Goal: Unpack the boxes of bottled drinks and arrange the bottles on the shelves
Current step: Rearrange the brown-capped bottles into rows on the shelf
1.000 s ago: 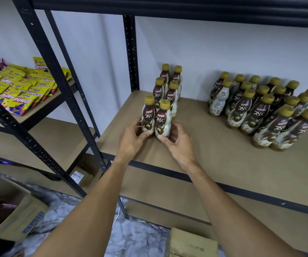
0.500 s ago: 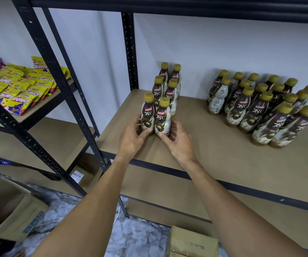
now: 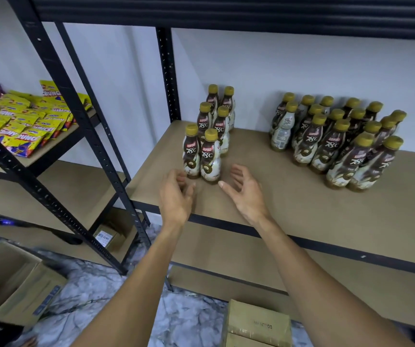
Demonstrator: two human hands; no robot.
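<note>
Several brown-and-white coffee bottles with gold caps stand in two short rows [image 3: 210,136] at the left end of the tan shelf [image 3: 289,204]. A larger cluster of the same bottles [image 3: 336,141] stands to the right near the wall. My left hand [image 3: 175,196] hovers just in front of the front left bottle [image 3: 190,151], fingers loosely curled and holding nothing. My right hand [image 3: 245,190] hovers beside the front right bottle [image 3: 210,156], fingers relaxed and apart from it.
Black metal uprights [image 3: 167,76] frame the shelf. Yellow snack packets [image 3: 23,121] lie on the left rack. An opened cardboard box [image 3: 13,284] sits on the marble floor at left. A closed carton [image 3: 257,324] stands below my arms. A lower shelf [image 3: 351,291] runs beneath.
Both hands have let go of the two front bottles and drawn back toward me. The bottles stay standing where they were set.
</note>
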